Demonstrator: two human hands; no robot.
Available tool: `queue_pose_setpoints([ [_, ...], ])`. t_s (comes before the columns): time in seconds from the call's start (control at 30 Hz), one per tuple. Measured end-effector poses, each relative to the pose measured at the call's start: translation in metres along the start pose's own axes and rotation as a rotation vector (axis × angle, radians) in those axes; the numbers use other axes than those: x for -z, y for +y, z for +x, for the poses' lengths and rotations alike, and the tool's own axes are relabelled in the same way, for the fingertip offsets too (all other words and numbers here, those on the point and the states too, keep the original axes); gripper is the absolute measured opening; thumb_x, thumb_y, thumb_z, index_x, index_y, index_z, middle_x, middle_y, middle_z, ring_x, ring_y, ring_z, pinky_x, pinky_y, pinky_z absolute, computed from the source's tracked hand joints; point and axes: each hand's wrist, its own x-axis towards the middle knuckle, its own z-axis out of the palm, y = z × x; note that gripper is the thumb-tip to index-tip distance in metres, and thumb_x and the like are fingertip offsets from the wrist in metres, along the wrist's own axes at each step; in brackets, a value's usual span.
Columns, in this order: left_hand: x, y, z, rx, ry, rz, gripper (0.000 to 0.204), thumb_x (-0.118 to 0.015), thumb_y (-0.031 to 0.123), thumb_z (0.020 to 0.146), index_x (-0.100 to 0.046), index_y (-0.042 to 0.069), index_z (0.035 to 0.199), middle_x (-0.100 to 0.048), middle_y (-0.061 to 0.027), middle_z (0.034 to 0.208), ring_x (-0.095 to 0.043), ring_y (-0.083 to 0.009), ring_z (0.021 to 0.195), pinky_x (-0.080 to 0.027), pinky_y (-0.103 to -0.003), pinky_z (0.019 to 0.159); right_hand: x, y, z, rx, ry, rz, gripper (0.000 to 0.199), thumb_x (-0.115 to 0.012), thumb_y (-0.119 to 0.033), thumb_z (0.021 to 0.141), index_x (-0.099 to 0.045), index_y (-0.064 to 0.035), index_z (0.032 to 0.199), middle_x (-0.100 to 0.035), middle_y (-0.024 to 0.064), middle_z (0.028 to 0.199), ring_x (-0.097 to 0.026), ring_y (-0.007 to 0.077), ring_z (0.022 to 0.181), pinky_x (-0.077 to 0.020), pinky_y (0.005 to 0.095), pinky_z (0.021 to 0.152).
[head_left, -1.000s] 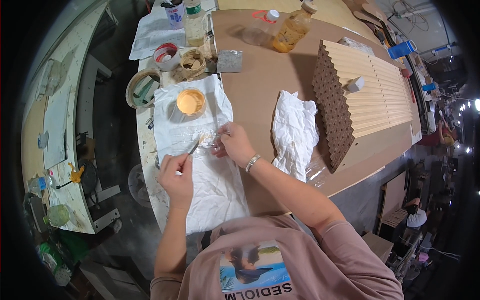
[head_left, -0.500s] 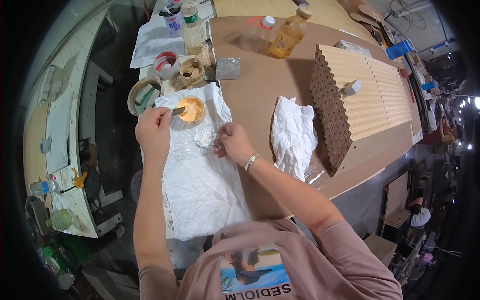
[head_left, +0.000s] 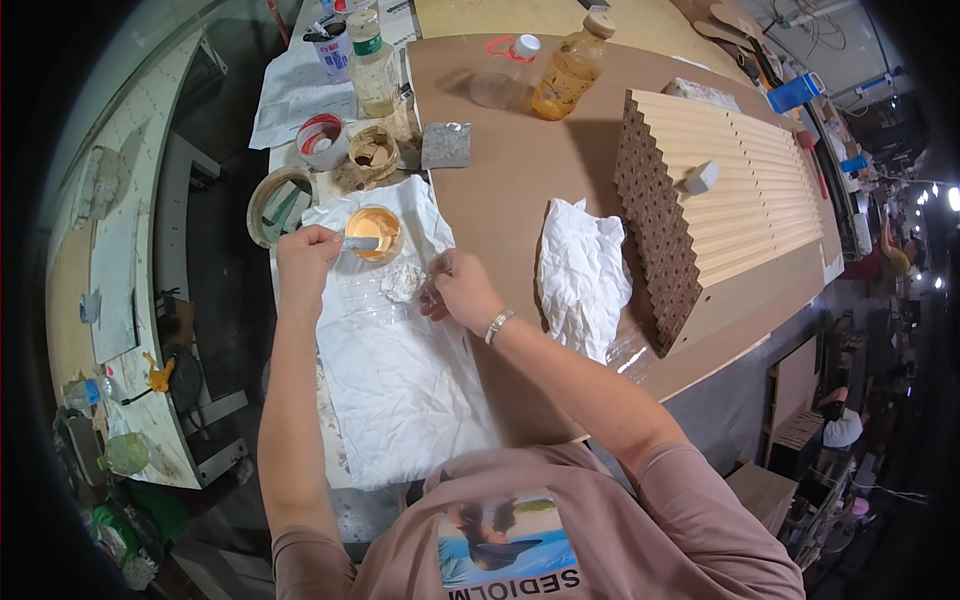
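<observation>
My left hand (head_left: 305, 265) pinches a small flat scraper (head_left: 360, 243), whose blade reaches over a round cup of orange-yellow paste (head_left: 374, 222). In front of the cup, a clear plastic film (head_left: 358, 298) lies on a white cloth (head_left: 400, 400) and bears a lump of white paste (head_left: 403, 283). My right hand (head_left: 463, 290), with a bracelet at the wrist, is beside the lump, its fingers closed at the film's right edge. Fingers partly hide what they grip there. The scraper's tip overlaps the paste; whether it touches is unclear.
Behind the cup stand a tub with red inside (head_left: 322, 140), an open tub of brown paste (head_left: 374, 152), a tub with green scrapers (head_left: 283, 207) and a grey block (head_left: 446, 146). Bottles (head_left: 573, 68) stand farther back. To the right are a crumpled cloth (head_left: 582, 275) and a ridged wooden panel (head_left: 720, 190).
The scraper blade has turned and now shows its flat side over the cup. My left hand has shifted slightly down. My right hand stays by the white lump, and the whole view has moved slightly.
</observation>
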Motion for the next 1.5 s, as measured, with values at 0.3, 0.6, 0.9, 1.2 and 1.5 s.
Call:
queue_pose_setpoints([
  [0.3, 0.013, -0.018, 0.003, 0.283, 0.026, -0.367, 0.006, -0.067, 0.005, 0.083, -0.064, 0.002, 0.08, -0.053, 0.0026, 0.063, -0.04, -0.0036, 0.049, -0.032, -0.021, 0.047, 0.001, 0.002, 0.0, -0.022, -0.01, 0.017, 0.022, -0.04, 0.001, 0.091, -0.048, 0.0078, 0.11, -0.063, 0.0178, 0.086, -0.069, 0.0265, 0.067, -0.0581, 0.036, 0.053],
  [0.6, 0.024, -0.03, -0.024, 0.308, -0.03, -0.499, 0.007, -0.067, 0.007, 0.084, -0.064, 0.001, 0.081, -0.054, 0.002, 0.065, -0.042, -0.0042, 0.052, -0.033, -0.02, 0.049, -0.004, -0.001, -0.006, 0.032, 0.079, 0.057, 0.012, -0.042, 0.002, 0.09, -0.052, 0.0061, 0.094, -0.061, 0.0135, 0.072, -0.066, 0.0219, 0.056, -0.0558, 0.0332, 0.046],
  [0.9, -0.007, -0.014, -0.082, -0.092, 0.118, -0.107, 0.001, -0.07, -0.001, 0.079, -0.069, -0.001, 0.08, -0.049, 0.0033, 0.064, -0.04, -0.0063, 0.056, -0.032, -0.023, 0.052, -0.006, 0.002, -0.007, 0.046, 0.074, 0.051, 0.009, -0.042, 0.002, 0.09, -0.051, 0.0057, 0.092, -0.062, 0.0126, 0.07, -0.066, 0.0205, 0.055, -0.0548, 0.0325, 0.046],
  [1.2, -0.025, -0.014, -0.109, -0.721, 0.194, 0.481, 0.011, -0.072, 0.0, 0.073, -0.067, 0.003, 0.082, -0.052, -0.0079, 0.071, -0.056, -0.0268, 0.065, -0.044, -0.038, 0.057, -0.006, 0.01, -0.011, 0.024, 0.067, 0.057, 0.012, -0.042, 0.0, 0.092, -0.049, 0.0055, 0.1, -0.062, 0.014, 0.078, -0.068, 0.0216, 0.061, -0.0557, 0.032, 0.048],
  [1.5, -0.033, -0.013, -0.114, -0.791, 0.206, 0.518, 0.014, -0.074, 0.0, 0.07, -0.069, 0.004, 0.082, -0.052, -0.0065, 0.07, -0.056, -0.0249, 0.064, -0.044, -0.036, 0.055, -0.003, 0.014, -0.013, 0.017, 0.009, 0.069, 0.02, -0.038, 0.0, 0.092, -0.046, 0.0047, 0.11, -0.062, 0.0162, 0.087, -0.069, 0.0231, 0.068, -0.0576, 0.033, 0.053],
])
